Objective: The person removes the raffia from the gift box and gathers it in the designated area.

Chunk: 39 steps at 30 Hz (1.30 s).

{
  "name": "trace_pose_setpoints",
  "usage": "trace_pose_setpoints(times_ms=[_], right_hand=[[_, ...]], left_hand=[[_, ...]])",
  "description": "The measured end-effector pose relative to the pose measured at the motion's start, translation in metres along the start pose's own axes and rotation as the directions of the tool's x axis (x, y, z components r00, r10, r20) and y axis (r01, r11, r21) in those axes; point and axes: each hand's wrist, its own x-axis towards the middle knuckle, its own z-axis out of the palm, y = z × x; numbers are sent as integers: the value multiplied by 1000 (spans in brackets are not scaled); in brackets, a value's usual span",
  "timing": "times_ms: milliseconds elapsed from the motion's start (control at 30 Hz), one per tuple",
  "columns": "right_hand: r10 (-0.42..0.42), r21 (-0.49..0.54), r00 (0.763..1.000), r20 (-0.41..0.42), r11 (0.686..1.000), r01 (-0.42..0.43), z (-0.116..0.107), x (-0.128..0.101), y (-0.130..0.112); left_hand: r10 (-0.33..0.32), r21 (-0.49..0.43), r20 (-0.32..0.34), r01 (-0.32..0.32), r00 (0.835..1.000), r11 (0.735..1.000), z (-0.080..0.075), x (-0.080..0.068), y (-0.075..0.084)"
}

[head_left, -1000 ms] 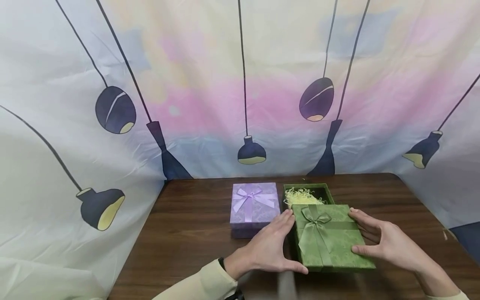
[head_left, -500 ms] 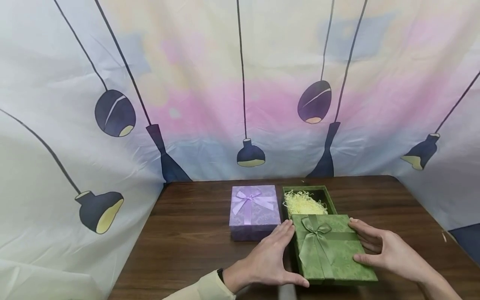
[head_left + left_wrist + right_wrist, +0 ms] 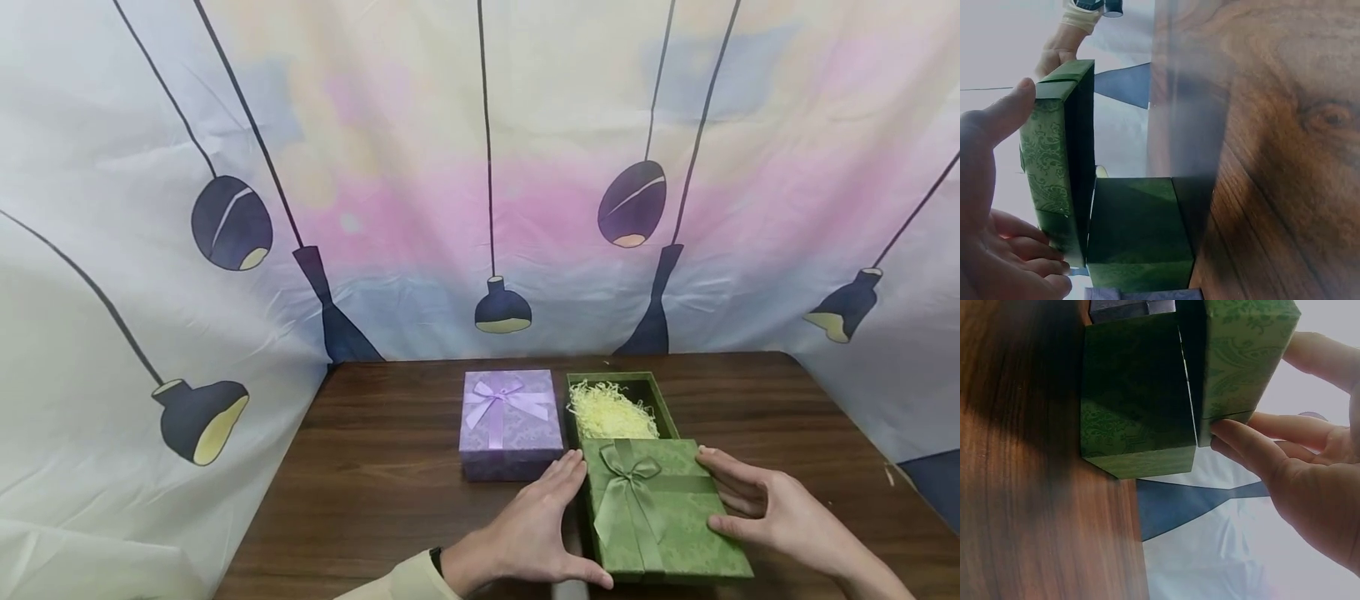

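Observation:
Both hands hold a green patterned box lid [image 3: 675, 521] with a green ribbon bow. My left hand [image 3: 528, 529] grips its left side, thumb at the near corner; my right hand [image 3: 780, 521] grips the right side. The lid sits tilted over the near part of the green box [image 3: 664, 408], whose far part is uncovered. Pale yellow shredded paper [image 3: 609, 410] shows inside. From the left wrist view, the lid's hollow underside faces the box body [image 3: 1141, 225], touching or nearly so at the far edge. Fingers and thumb pinch the lid wall [image 3: 1241, 369] in the right wrist view.
A closed purple gift box [image 3: 510, 425] with a lilac bow stands just left of the green box. Both boxes are on a dark wooden table [image 3: 375, 467]. A cloth printed with hanging lamps [image 3: 502, 308] hangs behind the table's far edge.
The lid has moved toward me, carried by both hands. More of the box's inside and its shredded paper now shows. The purple box has stayed in place.

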Motion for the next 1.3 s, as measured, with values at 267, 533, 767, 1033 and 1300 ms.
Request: trace_pose_setpoints(times_ms=[267, 533, 767, 1033, 1300], right_hand=[[-11, 92, 999, 50, 996, 6, 4, -4, 8], [-9, 119, 997, 81, 993, -1, 10, -4, 11], [-18, 202, 990, 142, 979, -11, 16, -2, 19], [13, 239, 985, 172, 970, -55, 26, 0, 33], [9, 240, 987, 161, 970, -48, 37, 0, 53]], left_hand=[[-10, -22, 5, 10, 1000, 1000, 5, -9, 5], [11, 13, -5, -11, 1000, 1000, 15, -15, 5], [18, -17, 2, -18, 1000, 1000, 22, -20, 2], [21, -4, 13, -21, 1000, 1000, 35, -21, 0], [-86, -86, 141, 99, 986, 991, 45, -22, 1]])
